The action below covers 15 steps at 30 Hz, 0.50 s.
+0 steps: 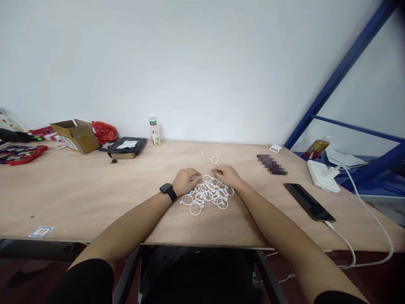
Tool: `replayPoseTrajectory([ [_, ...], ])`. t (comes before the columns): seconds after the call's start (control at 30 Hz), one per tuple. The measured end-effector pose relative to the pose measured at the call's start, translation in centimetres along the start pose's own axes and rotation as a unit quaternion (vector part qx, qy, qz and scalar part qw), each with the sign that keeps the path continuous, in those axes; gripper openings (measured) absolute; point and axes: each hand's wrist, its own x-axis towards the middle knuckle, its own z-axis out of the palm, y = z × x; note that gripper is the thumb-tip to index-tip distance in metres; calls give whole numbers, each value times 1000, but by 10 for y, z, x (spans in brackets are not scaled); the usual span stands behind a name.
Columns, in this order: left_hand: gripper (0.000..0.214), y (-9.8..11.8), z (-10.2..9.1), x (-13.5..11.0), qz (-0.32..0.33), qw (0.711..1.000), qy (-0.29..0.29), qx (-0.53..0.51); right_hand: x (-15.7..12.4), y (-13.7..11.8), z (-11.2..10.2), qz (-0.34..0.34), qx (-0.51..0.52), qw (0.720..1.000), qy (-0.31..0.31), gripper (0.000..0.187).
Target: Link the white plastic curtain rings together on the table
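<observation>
A heap of several white plastic rings (207, 194) lies on the plywood table (95, 190) in front of me. My left hand (185, 180), with a black watch on its wrist, rests at the heap's left edge with fingers curled onto the rings. My right hand (227, 174) sits at the heap's upper right, its fingers bent and pinching at a ring. One single white ring (214, 160) lies apart, just beyond both hands.
A black phone (309, 201) with a white cable lies at the right, near a white power strip (322, 175) and a drink bottle (316, 147). At the back left are a cardboard box (76, 135), a red bag (104, 131), a dark parcel (126, 147) and a small bottle (154, 131). A blue metal frame (341, 76) rises at the right.
</observation>
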Motion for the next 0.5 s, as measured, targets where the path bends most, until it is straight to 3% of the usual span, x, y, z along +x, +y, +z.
replayPoseTrajectory([
  [0.23,26,-1,3,0,-7,1000,-19,8,-6,-17,-4,-28,-37,995,-89,10],
  [0.33,32,1,1,0,-11,1000,-13,-1,-6,-20,-1,-56,-17,997,-60,15],
  [0.5,40,10,-4,-1,-35,997,-11,-67,-11,-31,8,-162,50,985,36,29],
])
